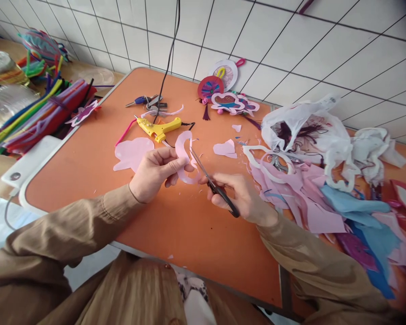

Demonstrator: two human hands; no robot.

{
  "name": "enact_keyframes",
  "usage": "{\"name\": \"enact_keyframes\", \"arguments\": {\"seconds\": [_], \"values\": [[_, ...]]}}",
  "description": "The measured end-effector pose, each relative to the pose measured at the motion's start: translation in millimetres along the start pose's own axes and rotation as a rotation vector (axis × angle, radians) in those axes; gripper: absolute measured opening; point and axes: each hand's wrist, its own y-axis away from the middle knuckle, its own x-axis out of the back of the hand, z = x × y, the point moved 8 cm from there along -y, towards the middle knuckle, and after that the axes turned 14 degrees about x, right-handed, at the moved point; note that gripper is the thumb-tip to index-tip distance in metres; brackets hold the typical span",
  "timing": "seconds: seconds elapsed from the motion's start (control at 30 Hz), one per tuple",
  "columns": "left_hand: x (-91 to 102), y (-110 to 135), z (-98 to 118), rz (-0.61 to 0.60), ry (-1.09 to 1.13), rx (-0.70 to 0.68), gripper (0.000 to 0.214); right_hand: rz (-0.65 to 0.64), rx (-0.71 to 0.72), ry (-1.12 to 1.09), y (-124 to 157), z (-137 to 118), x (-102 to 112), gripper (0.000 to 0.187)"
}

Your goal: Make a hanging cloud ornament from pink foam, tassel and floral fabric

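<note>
Two hands meet near the middle of the frame: the left hand (155, 172) pinches a pink curved cut-out (182, 145) between thumb and fingers, and the right hand (238, 195) has its fingers wrapped around the handles of the scissors (224, 197), whose blades lie at the cut-out's right edge. The step in hand looks like trimming that edge; the next move would call for a steady pinch, small snips and turning the piece to follow its curve. Left of centre, a pink scalloped piece (130, 151) lies flat on the orange table (189, 230).
</note>
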Motion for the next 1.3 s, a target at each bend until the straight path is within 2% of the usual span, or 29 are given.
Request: {"name": "enact_keyframes", "arguments": {"seconds": [0.27,0.5,0.83,1.3], "values": [[-10.3,1.8,-8.8,-0.076,-0.065,0.131,0.039,-0.033,0.014,-0.122,-0.3,5.0,-15.6,0.07],[-14.1,3.5,-13.4,-0.092,-0.081,0.183,0.036,-0.021,0.081,-0.229,-1.7,2.3,-18.2,0.061],[-17.0,4.7,-14.6,-0.123,-0.052,0.202,0.035,0.038,0.114,-0.236,-2.6,-0.3,-18.1,0.062],[-17.1,5.1,-15.7,-0.123,-0.029,0.212,0.033,0.058,0.067,-0.206,-0.2,5.5,-17.5,0.063]]}}
